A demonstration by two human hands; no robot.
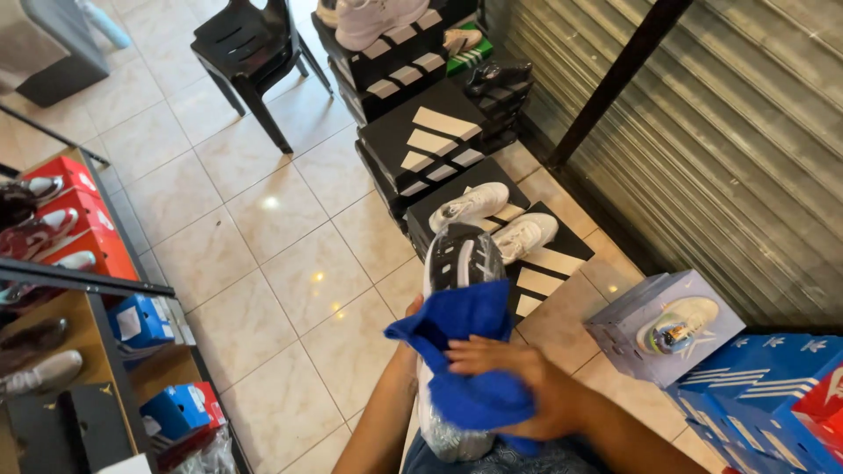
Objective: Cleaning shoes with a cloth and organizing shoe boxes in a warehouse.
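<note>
A grey and black sneaker (462,256) points away from me, held up over the tiled floor. My left hand (411,332) grips it from the left side, mostly hidden behind the shoe and cloth. A blue cloth (457,329) is draped across the middle of the shoe. My right hand (518,377) presses the cloth against the shoe, fingers curled over it.
Black striped shoe boxes (435,140) line the floor ahead, with two white sneakers (496,219) on top. A metal shutter (729,132) is on the right, blue boxes (764,395) below it. A black chair (250,44) stands far. Shelving with red boxes (70,219) is left.
</note>
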